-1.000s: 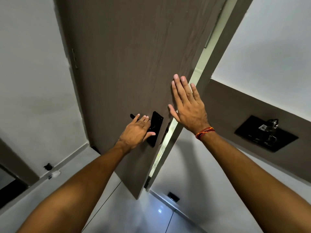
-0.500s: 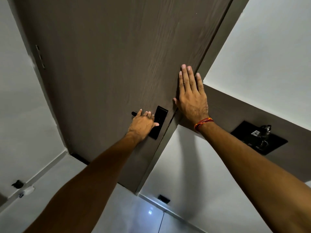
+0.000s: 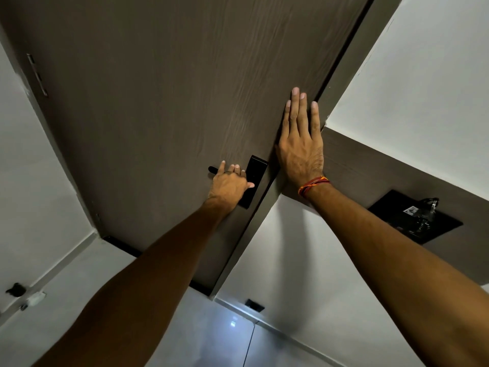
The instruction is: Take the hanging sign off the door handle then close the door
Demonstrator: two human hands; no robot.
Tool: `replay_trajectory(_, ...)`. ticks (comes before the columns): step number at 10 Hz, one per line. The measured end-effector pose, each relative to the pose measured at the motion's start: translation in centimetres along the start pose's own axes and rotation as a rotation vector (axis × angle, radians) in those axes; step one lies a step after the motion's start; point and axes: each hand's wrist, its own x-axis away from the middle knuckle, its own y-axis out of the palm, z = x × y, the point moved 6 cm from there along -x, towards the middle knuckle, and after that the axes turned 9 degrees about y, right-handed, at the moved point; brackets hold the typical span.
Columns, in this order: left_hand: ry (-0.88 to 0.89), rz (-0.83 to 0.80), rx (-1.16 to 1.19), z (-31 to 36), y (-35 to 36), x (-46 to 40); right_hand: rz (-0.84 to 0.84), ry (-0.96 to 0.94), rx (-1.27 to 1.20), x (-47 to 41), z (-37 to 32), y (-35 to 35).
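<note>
The dark brown wooden door (image 3: pixel 164 107) fills the upper middle and sits flush in its frame (image 3: pixel 352 59), with no gap showing. Its black lever handle (image 3: pixel 212 170) sticks out left of a black lock plate (image 3: pixel 255 168). My left hand (image 3: pixel 229 185) rests over the handle, fingers curled on it. My right hand (image 3: pixel 300 144) lies flat against the door's right edge, fingers straight and together, a red thread band on the wrist. No hanging sign is in view.
A brown wall band at right carries a black plate (image 3: pixel 412 221) with keys hanging on it. White walls flank the door. A doorstop (image 3: pixel 16 289) sits on the left skirting, and a small black block (image 3: pixel 254 304) lies at the wall's foot.
The door has swung shut: the bright gap at its right edge a second ago is gone. Both hands went forward with it, the left staying on the handle.
</note>
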Motion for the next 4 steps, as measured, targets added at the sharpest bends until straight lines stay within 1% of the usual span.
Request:
replay_trajectory(1, -0.008, 0.011, 0.029, -0.1, -0.5, 0.3, 0.010, -0.007, -0.015, 0.1, 0.0, -0.3)
replay_trajectory(2, 0.006, 0.057, 0.045, 0.3, -1.6, 1.4, -0.008, 0.003, -0.105, 0.1, 0.1, -1.0)
replay_trajectory(3, 0.030, 0.176, 0.098, 0.1, -4.2, 3.7, -0.070, 0.019, -0.190, 0.2, 1.3, -2.1)
replay_trajectory(4, 0.085, 0.384, 0.088, -0.4, -9.2, 5.1, -0.063, 0.026, -0.277, -0.5, 3.2, -4.0)
